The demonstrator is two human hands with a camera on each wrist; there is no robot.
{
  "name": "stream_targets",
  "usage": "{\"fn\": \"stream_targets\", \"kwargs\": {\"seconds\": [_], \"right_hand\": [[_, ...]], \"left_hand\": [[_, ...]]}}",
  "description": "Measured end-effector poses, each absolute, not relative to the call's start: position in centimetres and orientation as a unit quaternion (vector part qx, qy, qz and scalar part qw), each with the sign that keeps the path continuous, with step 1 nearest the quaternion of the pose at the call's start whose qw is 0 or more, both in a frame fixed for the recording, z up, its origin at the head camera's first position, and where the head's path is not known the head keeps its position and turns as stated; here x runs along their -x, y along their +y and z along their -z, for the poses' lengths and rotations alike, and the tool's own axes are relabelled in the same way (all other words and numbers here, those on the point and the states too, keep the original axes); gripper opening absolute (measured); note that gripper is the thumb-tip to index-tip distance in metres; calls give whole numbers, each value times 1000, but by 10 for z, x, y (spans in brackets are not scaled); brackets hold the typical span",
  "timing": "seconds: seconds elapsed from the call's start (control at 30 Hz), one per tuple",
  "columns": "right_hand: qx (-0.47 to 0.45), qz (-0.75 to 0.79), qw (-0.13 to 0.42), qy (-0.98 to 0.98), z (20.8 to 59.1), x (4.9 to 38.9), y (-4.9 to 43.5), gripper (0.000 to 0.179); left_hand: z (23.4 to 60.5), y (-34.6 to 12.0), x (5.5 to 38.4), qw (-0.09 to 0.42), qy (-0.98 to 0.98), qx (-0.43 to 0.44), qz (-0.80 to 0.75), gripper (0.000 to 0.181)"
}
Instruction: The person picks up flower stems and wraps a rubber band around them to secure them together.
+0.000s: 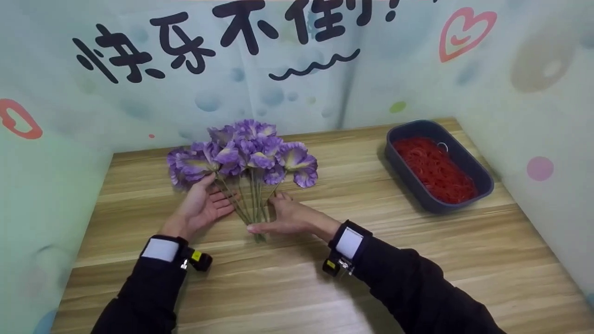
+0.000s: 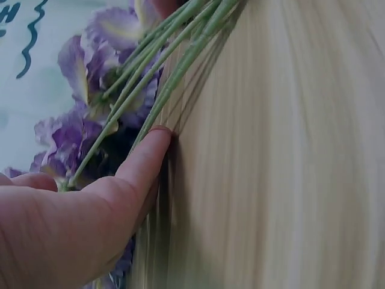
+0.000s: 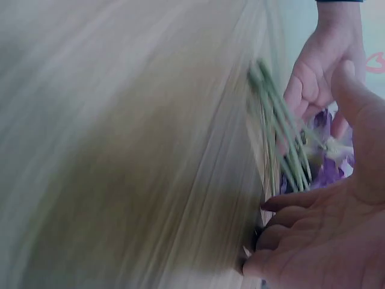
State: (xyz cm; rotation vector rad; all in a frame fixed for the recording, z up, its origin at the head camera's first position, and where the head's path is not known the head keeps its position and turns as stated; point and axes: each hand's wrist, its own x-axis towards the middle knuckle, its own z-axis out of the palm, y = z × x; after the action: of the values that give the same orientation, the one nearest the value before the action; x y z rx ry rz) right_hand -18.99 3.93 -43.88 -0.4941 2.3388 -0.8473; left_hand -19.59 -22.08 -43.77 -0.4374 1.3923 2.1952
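Note:
A bunch of purple artificial flowers [image 1: 253, 150] with thin green stems [image 1: 253, 199] lies on the table, blooms toward the back wall. On the left side of the stems is my left hand [image 1: 204, 204], palm up, with its fingers straight beside and partly behind them. Its thumb reaches up to the base of a bloom. The left wrist view shows a finger [image 2: 141, 162] against the stems [image 2: 174, 66]. My right hand [image 1: 294, 218] stands at the right of the stems. Its thumb extends toward their lower ends, and in the right wrist view its fingers [image 3: 295, 223] lie loosely spread.
A dark blue tub [image 1: 410, 192] of red stringy material [image 1: 431, 167] stands at the back right of the wooden table [image 1: 260, 297], with a small silvery ring [image 1: 442, 147] in it. Printed cloth walls [image 1: 297, 102] close off the back and both sides.

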Motion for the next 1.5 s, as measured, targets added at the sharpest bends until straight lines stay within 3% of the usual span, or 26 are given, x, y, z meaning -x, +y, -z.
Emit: {"fn": "stream_targets", "kwargs": {"seconds": [0.3,0.47,0.83,1.17,1.33,1.5], "right_hand": [[195,367,229,880,447,186,27,104],[205,374,217,878,452,186,27,97],[204,333,129,912,503,199,13,113],[149,292,54,943,501,192,9,134],[127,258,69,955,496,197,18,124],[130,239,111,956,495,208,20,95]], "left_hand": [[445,-191,203,245,513,151,-808,77],[448,-179,206,238,515,158,-808,63],[442,-150,211,234,511,190,-805,59],[436,-133,209,200,532,198,-798,62],[437,-137,209,206,505,189,-817,71],[437,-136,213,222,480,191,-827,77]]}}
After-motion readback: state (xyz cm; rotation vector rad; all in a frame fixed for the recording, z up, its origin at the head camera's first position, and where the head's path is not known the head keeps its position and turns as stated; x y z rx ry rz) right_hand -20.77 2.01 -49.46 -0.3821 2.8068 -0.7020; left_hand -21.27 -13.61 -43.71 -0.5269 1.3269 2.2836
